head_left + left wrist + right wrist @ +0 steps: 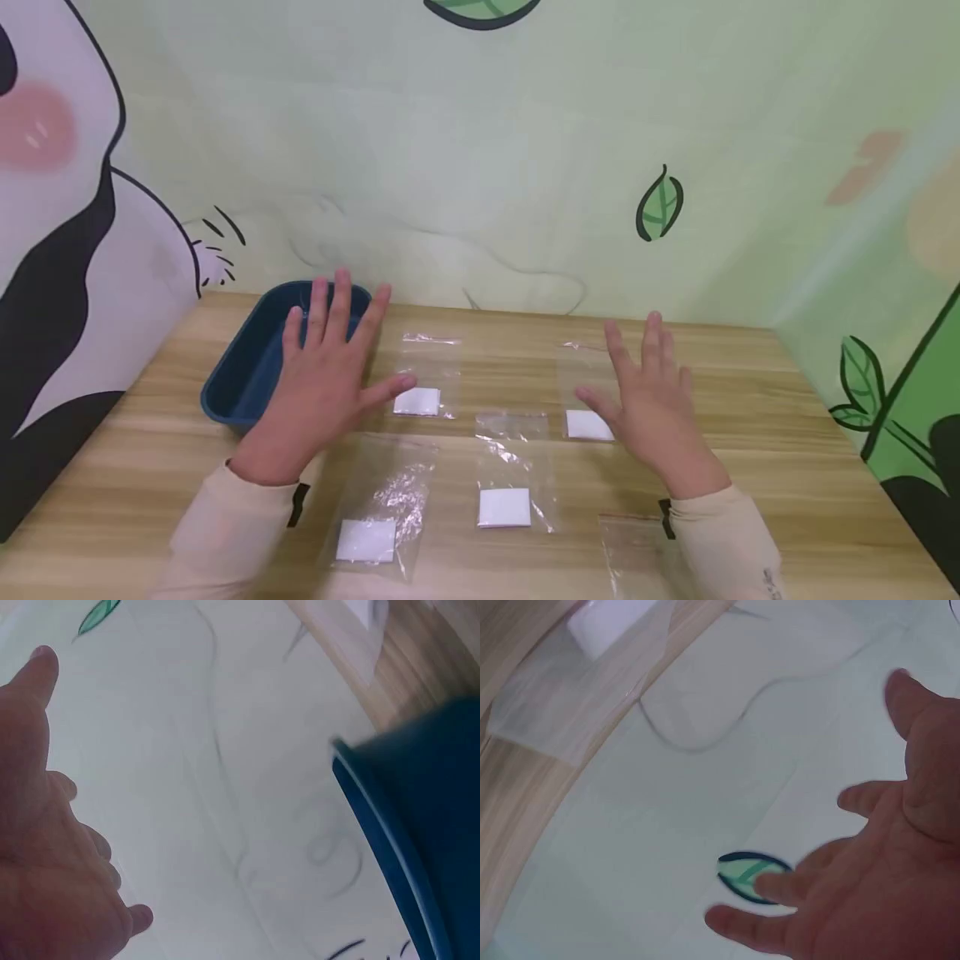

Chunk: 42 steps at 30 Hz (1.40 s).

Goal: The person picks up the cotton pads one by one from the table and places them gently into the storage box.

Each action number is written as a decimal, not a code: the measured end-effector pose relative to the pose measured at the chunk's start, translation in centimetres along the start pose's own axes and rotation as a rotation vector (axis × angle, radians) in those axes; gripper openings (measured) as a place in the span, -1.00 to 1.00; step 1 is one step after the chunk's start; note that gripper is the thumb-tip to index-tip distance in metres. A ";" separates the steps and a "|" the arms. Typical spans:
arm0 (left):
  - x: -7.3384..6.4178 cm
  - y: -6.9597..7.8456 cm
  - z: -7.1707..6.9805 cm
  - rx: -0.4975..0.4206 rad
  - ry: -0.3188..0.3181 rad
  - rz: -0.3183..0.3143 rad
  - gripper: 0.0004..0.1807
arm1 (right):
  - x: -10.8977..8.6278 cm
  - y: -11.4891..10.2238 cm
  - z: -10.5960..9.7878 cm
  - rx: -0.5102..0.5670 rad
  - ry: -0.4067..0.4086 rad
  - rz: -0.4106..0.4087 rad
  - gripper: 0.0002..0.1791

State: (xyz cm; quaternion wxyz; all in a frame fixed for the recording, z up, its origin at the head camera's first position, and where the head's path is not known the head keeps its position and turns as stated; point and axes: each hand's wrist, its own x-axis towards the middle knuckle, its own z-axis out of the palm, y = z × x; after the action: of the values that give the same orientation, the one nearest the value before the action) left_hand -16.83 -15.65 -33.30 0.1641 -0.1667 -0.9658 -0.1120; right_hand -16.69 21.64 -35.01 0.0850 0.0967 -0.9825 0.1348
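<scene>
My left hand [322, 387] is raised with its fingers spread and holds nothing. In the head view it overlaps a dark blue plastic tray [225, 387] at the back left. The right hand [651, 400] is likewise spread and bare, overlapping a clear zip bag [581, 367] with a white folded piece in its lower end. Between the hands lie two more such bags, one at the back [431, 358] and one in the middle [513, 450]. Another bag [382, 483] with a white piece is below the left hand. Beside the right sleeve shows a further clear bag [630, 550], partly hidden.
The wooden table [750, 400] ends at the back against a pale green printed wall cloth [487, 167] with leaves and a panda. Light sleeves [228, 529] with black straps at the wrists cover both forearms.
</scene>
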 end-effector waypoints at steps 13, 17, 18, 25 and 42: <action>-1.7 -6.5 -2.0 -0.044 -0.001 -0.049 0.23 | 0.7 4.9 0.2 0.138 -0.203 0.149 0.02; -2.8 -8.9 -2.3 -0.065 0.000 -0.088 0.24 | 0.8 5.6 0.9 0.166 -0.238 0.149 0.00; -3.1 -9.4 -2.3 -0.070 0.000 -0.097 0.24 | 0.8 5.7 1.1 0.165 -0.241 0.145 0.00; -4.4 -12.4 -2.1 -0.091 -0.091 -0.197 0.26 | 0.9 6.5 2.3 0.201 -0.246 0.103 -0.15; -6.5 -18.6 2.1 -0.475 -0.364 -0.213 0.22 | 0.9 6.6 4.3 0.108 -0.230 0.060 -0.40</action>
State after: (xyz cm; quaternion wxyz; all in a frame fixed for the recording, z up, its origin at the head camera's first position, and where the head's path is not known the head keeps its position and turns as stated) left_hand -18.28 -34.02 -40.50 -0.0679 -0.1153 -0.9381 -0.3193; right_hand -19.54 26.55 -40.56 -0.0377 0.0866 -0.9794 0.1782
